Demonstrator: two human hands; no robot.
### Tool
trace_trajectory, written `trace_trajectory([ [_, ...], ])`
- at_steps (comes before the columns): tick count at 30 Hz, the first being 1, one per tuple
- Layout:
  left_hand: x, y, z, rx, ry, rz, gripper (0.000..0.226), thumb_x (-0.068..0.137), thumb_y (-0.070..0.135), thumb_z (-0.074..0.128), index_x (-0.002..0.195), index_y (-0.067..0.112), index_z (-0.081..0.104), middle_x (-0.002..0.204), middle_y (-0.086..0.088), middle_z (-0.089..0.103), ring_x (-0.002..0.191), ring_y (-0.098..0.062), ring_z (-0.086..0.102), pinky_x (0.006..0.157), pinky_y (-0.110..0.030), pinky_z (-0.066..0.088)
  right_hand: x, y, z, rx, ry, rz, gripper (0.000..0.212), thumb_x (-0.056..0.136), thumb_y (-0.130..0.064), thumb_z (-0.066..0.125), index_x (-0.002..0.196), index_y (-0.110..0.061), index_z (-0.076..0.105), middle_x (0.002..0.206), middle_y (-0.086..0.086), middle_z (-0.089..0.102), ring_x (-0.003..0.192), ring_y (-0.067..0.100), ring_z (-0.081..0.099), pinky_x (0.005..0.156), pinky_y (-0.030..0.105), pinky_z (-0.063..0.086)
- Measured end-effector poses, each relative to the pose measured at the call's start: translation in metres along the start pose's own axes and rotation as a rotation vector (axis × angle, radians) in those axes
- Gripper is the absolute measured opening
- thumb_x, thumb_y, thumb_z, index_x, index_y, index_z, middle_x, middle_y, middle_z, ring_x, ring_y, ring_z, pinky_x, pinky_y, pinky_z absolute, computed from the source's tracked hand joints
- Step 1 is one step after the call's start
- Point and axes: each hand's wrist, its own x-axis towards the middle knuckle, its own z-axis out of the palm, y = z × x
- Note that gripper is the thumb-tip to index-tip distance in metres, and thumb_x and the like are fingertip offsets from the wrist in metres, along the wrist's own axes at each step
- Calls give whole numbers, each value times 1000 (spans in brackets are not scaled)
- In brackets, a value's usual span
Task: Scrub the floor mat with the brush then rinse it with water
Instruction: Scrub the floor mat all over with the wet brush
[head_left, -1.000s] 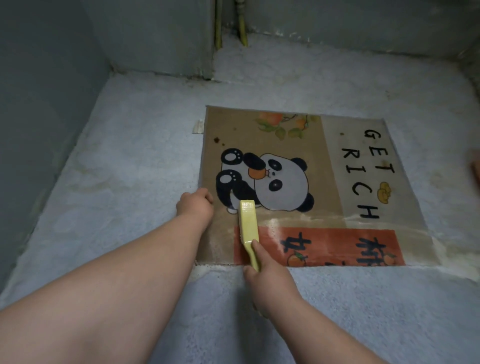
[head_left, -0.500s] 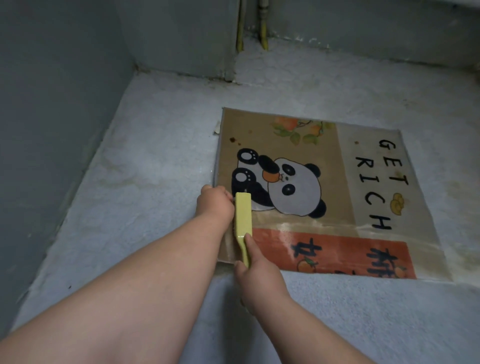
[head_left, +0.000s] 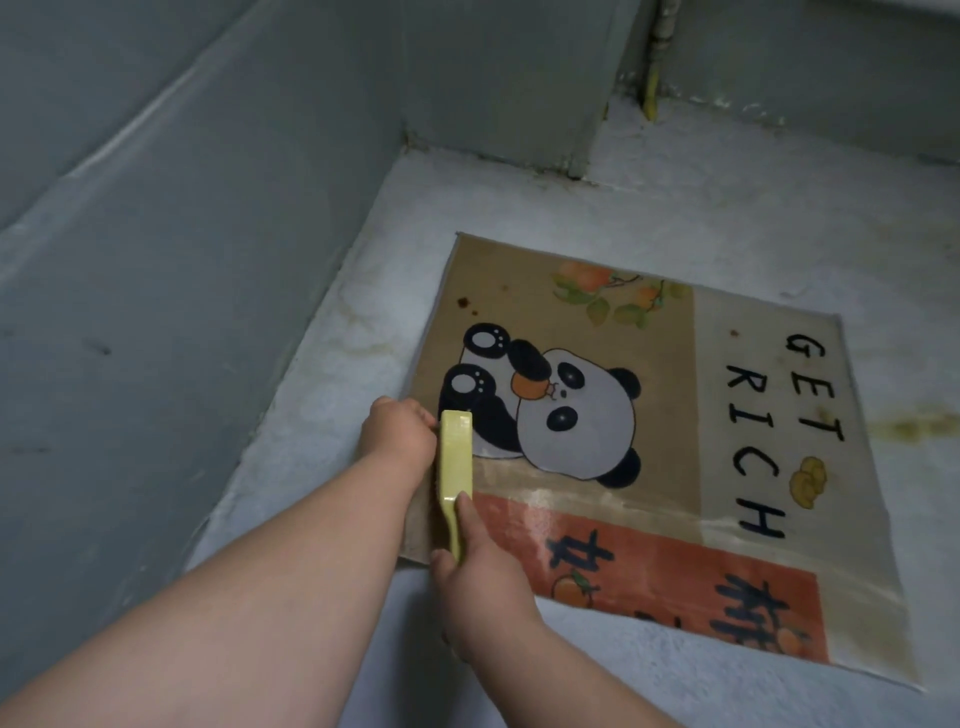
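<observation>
1. The floor mat (head_left: 670, 415), printed with a panda and "GET RICH", lies flat on the rough white floor (head_left: 675, 197). It is skewed, its near corner toward 5 o'clock.
2. The right hand (head_left: 478, 587) has its fingers wrapped round the handle of a yellow scrub brush (head_left: 456, 452), forefinger laid along the top. The brush's long axis runs from 6 to 12 o'clock, and its head rests on the mat's left margin beside the panda.
3. The left hand (head_left: 397, 431) sits at 9 o'clock from the brush head, touching it, with its fingers curled at the mat's left edge. Whether it pinches that edge or only bears down on it cannot be told.
4. Nearly all of the mat spreads from 1 to 4 o'clock of the brush, so the next strokes probably go rightward, and the right hand is the nearer one for them.
5. Brown spots (head_left: 462, 301) sit on the mat at 12 o'clock from the brush, likely wanting attention.
6. A grey wall (head_left: 208, 260) rises at 9 o'clock and a pipe (head_left: 655, 62) stands at 1 o'clock. Neither is in the way, and no water source shows.
</observation>
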Motion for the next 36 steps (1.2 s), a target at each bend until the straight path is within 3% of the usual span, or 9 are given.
trace_trajectory([
  [3,2,-23,-14,-8,25,-28,22,86,1,49,83,15,67,111,-6,56,101,-29,58,82,-28,43,-6,-8,18,-47,-51,-17,68,94,-33,44,151,-43,10,121,13,62,104,29,63,92,32,50],
  [8,4,-50,-31,-54,76,-97,22,85,3,49,93,10,68,107,-8,59,90,-27,55,75,-23,39,-10,-19,39,-78,-104,-31,68,93,-35,44,150,-46,8,120,14,62,102,29,64,92,32,51],
  [13,3,-71,-48,-33,119,-75,25,85,0,48,86,13,69,114,-9,54,102,-30,58,86,-26,44,-14,-29,52,-133,-140,-72,67,95,-34,43,151,-43,9,122,14,62,107,29,61,93,30,48],
  [18,4,-81,-57,-62,132,-135,22,87,1,47,89,11,66,101,-5,54,72,-15,49,60,-20,36,-15,-37,56,-163,-191,-85,66,96,-33,42,151,-43,6,126,12,59,112,27,59,99,31,45],
  [21,2,-80,-54,-95,147,-93,33,89,2,48,65,25,50,111,-7,49,92,-26,53,74,-22,39,-11,-35,51,-156,-208,-83,65,97,-34,42,151,-44,7,131,12,56,119,27,54,104,31,39],
  [24,-2,-75,-49,65,185,-84,13,87,9,51,84,15,62,120,-5,47,89,-17,47,72,-22,38,-9,-26,41,-110,-190,-96,67,93,-37,45,149,-48,10,131,12,55,115,28,56,103,34,43],
  [26,-7,-68,-43,184,240,-43,14,85,13,55,92,23,63,131,-2,36,116,-24,36,96,-32,33,-9,-18,29,-69,-173,-106,67,92,-38,46,147,-51,11,124,11,57,105,29,61,96,37,50],
  [29,-19,-44,-24,242,265,97,24,87,13,50,103,28,59,145,0,23,130,-28,22,108,-36,22,-6,-3,-2,-17,-130,-124,66,93,-38,47,146,-54,11,115,10,62,97,29,64,88,39,54],
  [36,-79,39,68,275,31,308,38,91,13,46,127,20,53,150,-4,23,135,-26,21,114,-37,26,-14,63,-81,-15,32,-77,66,95,-36,46,150,-47,12,121,12,64,109,29,60,90,31,47],
])
